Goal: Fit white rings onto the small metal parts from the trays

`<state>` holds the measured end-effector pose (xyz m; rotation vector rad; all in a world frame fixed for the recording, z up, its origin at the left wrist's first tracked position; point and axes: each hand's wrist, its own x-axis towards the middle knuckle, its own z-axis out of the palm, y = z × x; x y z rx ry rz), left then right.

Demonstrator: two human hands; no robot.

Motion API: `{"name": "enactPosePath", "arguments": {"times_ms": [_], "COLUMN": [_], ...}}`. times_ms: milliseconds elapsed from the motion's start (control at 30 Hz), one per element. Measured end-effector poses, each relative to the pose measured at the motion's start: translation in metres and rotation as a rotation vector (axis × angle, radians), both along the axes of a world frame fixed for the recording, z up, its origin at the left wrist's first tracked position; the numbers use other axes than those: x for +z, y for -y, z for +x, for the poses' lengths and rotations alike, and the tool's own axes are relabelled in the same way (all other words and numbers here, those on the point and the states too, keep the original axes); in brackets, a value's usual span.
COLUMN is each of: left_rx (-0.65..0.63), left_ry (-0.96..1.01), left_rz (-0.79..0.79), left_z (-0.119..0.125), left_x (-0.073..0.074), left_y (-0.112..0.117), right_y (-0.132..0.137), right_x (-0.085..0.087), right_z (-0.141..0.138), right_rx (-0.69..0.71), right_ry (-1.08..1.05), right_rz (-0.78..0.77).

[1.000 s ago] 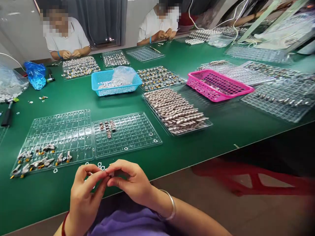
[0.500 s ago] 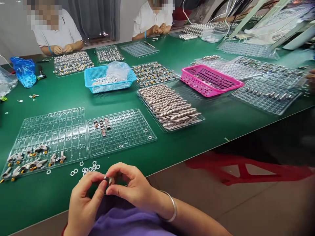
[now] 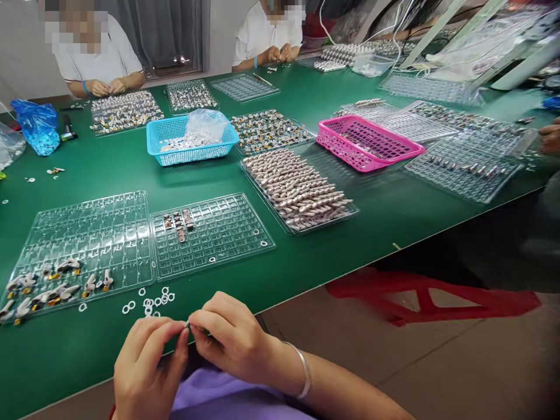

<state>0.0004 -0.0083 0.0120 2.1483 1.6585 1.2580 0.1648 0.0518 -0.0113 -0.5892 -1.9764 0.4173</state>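
At the table's near edge my left hand (image 3: 146,364) is closed, thumb and forefinger pinching a small dark part (image 3: 188,325). My right hand (image 3: 238,338), with a bangle at its wrist, is also in a pinch and meets the left fingertips at that part; what it grips is mostly hidden by the fingers. Just beyond the hands lie several loose white rings (image 3: 149,302). A clear tray (image 3: 96,216) at the left holds several white earbud shells (image 3: 65,291) with orange bits. Beside it, another clear tray (image 3: 219,233) carries a few small round parts (image 3: 181,221).
A tray piled with pale stick-like parts (image 3: 297,186) stands right of centre. Behind it are a blue basket (image 3: 192,154) and a pink basket (image 3: 367,157). Two co-workers (image 3: 102,58) sit across the green table (image 3: 109,166). A red stool (image 3: 429,297) stands at the lower right.
My hands have come closer together, and the pale piece that showed in my right fingers is now covered. The view has shifted slightly.
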Motion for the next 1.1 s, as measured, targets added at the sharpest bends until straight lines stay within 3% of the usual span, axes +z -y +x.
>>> {"name": "enactPosePath", "arguments": {"times_ms": [67, 200, 333, 467, 633, 1100], "left_rx": [-0.014, -0.102, -0.248, -0.309, -0.346, -0.336], "left_ry": [0.179, 0.739, 1.031, 1.057, 0.929, 0.373], "left_rz": [-0.198, -0.763, -0.993, -1.025, -1.003, -0.553], "left_z": [-0.001, -0.006, -0.007, -0.006, -0.008, -0.005], "left_x": [0.005, 0.008, 0.004, 0.005, 0.012, 0.029], "left_y": [-0.001, -0.002, -0.002, -0.002, -0.002, 0.001], "right_y": [0.0, -0.002, -0.005, -0.006, -0.004, -0.003], "right_x": [0.001, 0.002, -0.002, -0.007, -0.014, -0.015], "right_z": [0.002, 0.009, 0.013, 0.012, 0.015, 0.019], "right_rx": [0.026, 0.097, 0.187, 0.252, 0.3, 0.364], "right_ry": [-0.031, -0.052, -0.091, -0.19, -0.154, -0.072], "right_rz": [0.003, 0.06, 0.167, 0.237, 0.237, 0.236]}}
